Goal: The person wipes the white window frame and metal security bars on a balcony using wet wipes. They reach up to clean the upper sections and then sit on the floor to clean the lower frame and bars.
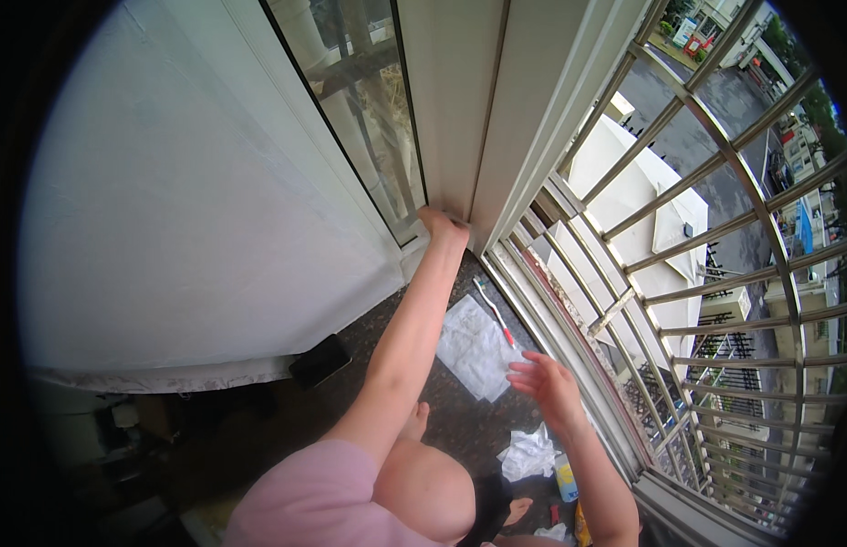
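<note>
My left hand is at the foot of the white window frame, beside the narrow glass pane; its fingers are mostly hidden, so what it holds cannot be told. With fingers apart and nothing in it, my right hand is above the dark speckled sill, near the window track. Just left of that hand lies a flat, creased white tissue. A toothbrush with a red and white handle lies along the tissue's upper right edge. Below my right hand sits a crumpled white tissue.
A blue and yellow container, a small red object and another crumpled tissue lie near my bare feet. A dark flat object rests at the sill's left edge. Metal window bars stand outside on the right.
</note>
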